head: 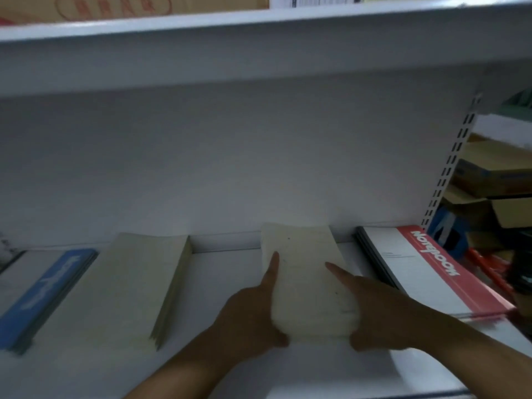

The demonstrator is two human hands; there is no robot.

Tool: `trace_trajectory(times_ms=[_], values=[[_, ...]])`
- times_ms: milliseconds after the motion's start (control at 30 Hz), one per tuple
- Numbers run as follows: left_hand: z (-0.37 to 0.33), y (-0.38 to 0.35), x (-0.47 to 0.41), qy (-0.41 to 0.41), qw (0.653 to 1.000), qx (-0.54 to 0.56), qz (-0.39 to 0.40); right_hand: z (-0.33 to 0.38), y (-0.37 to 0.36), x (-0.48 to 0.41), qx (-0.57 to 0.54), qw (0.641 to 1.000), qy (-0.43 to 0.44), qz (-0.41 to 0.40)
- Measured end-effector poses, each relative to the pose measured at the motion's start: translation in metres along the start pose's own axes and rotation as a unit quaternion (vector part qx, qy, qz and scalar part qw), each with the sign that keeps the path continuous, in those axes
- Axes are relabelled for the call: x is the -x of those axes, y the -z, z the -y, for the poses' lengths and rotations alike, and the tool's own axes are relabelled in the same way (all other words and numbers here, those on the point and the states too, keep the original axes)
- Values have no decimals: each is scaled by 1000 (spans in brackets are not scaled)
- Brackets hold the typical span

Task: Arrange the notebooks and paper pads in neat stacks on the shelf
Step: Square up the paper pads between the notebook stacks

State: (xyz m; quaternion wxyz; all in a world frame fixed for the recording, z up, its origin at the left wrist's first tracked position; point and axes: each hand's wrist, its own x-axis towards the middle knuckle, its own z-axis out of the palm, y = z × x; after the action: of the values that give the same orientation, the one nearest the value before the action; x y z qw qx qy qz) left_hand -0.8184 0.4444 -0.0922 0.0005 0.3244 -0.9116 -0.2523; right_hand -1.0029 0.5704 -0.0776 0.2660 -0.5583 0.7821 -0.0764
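Observation:
A cream paper pad stack lies on the white shelf, reaching back to the rear wall. My left hand grips its left near corner, index finger stretched along the left edge. My right hand grips the right near corner, index finger lying on top. To the left lies a taller beige pad stack, and further left a blue-edged notebook stack. To the right lies a white and red notebook stack.
A white shelf board hangs overhead with a cardboard box on it. A slotted upright marks the shelf's right end; beyond it sit cardboard boxes and clutter.

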Motion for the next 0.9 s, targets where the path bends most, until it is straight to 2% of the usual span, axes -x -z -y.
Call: trace_trajectory(times_ms=[67, 133, 200, 300, 400, 500, 567, 600, 667, 733, 800, 900], values=[[1, 1, 3, 9, 999, 33, 15, 3, 0, 2, 15, 1000, 2, 0], [2, 4, 6, 31, 988, 139, 53, 5, 0, 2, 13, 1000, 3, -4], [4, 6, 4, 62, 952, 290, 77, 6, 0, 0, -6, 1000, 0, -4], [8, 2, -1, 107, 879, 463, 47, 4, -4, -2, -63, 998, -7, -18], [15, -6, 2, 90, 867, 489, 17, 5, -12, -3, -103, 994, -1, -32], [25, 5, 12, 105, 864, 492, -3, 21, -20, -7, -93, 995, 32, -26], [32, 21, 21, 130, 884, 450, -1, 36, -21, -11, -57, 997, 54, -10], [37, 28, 24, 145, 906, 397, 12, 43, -21, -13, -28, 998, 59, 0], [41, 37, 34, 143, 962, 229, 41, 53, -20, -18, 33, 998, 60, 10], [41, 36, 43, 98, 993, 40, 49, 57, -20, -20, 65, 996, 56, 6], [42, 33, 48, 26, 995, -96, 1, 55, -22, -20, 67, 996, 56, 1], [43, 28, 48, -6, 990, -130, -53, 51, -24, -19, 69, 995, 64, -20]])
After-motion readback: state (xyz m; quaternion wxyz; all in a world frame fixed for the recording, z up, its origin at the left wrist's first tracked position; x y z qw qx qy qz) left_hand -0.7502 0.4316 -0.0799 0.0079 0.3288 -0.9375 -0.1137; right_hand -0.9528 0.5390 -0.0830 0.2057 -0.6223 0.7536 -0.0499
